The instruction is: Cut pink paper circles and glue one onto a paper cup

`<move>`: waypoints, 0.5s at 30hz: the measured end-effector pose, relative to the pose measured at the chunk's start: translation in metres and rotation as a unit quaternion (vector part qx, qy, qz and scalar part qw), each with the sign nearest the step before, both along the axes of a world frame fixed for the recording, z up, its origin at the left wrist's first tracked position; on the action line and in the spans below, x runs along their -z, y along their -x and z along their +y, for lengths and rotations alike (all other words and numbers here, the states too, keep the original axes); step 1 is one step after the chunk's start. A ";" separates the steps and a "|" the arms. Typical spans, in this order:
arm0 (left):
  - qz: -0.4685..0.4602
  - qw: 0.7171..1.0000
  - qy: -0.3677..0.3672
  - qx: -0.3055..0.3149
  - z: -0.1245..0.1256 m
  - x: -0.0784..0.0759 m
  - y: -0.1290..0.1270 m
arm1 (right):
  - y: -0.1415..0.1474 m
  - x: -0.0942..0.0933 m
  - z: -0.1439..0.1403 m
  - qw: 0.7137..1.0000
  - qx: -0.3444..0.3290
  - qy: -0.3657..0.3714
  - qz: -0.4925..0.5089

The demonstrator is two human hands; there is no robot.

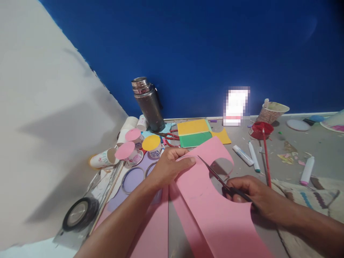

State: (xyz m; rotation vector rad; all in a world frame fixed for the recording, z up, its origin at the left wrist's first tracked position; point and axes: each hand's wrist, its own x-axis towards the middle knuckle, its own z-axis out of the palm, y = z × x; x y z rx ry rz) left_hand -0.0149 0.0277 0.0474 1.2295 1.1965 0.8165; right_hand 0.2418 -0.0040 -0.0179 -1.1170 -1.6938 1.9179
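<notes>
A large sheet of matte pink paper [212,200] lies across the grey floor [317,150], its right edge scooped out in a smooth curved cut. The left hand [168,166] pinches the sheet's upper left edge, thumb on top and fingers curled beneath. The right hand [254,197] is closed round the dark handles of thin scissors [215,175], whose narrow blades point up-left into the curved cut, just right of the left thumb. Behind stand a brushed-metal flask [147,104], yellow and green card sheets [194,133], and paper cups [129,152] capped with pink and yellow discs. White glue tubes and markers [248,154] lie to the right.
</notes>
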 end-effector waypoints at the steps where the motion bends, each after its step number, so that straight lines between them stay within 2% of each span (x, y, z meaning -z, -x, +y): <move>1: -0.003 1.000 -0.003 0.002 0.000 0.000 0.001 | 0.000 -0.002 0.001 1.000 -0.006 -0.011 -0.009; 15: -0.026 0.998 0.023 0.045 0.003 0.005 0.010 | -0.004 -0.004 0.002 0.998 -0.042 -0.035 -0.028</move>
